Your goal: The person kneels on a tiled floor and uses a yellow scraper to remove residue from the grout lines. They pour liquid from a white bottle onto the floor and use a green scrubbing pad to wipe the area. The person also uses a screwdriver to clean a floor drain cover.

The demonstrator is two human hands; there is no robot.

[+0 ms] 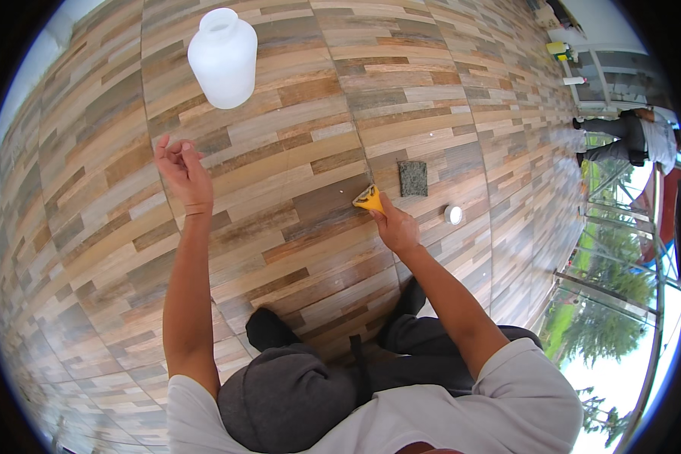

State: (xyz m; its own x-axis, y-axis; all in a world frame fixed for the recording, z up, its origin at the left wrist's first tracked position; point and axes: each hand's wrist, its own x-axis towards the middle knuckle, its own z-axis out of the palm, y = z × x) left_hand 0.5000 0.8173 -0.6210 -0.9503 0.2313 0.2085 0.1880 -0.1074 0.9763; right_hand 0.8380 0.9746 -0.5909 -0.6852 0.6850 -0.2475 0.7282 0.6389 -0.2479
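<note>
My right hand [398,228] grips the yellow handle of a scraper [369,198], whose blade end meets the wood-look floor tiles [295,142] beside a grout line. My left hand [183,176] is raised over the tiles with its fingers loosely curled and nothing in it. Just right of the scraper lies a square grey-green scouring pad [413,179]. A small round white container or lid [453,214] sits to the right of my right hand. Beyond my left hand stands a translucent white plastic jar [223,59] with an open mouth.
Another person [624,136] stands at the far right, near metal framing [607,284]. Along the wall there are a yellow-and-green item [562,51] and a white bottle [574,80]. My dark-socked feet [269,330] rest on the tiles close to me.
</note>
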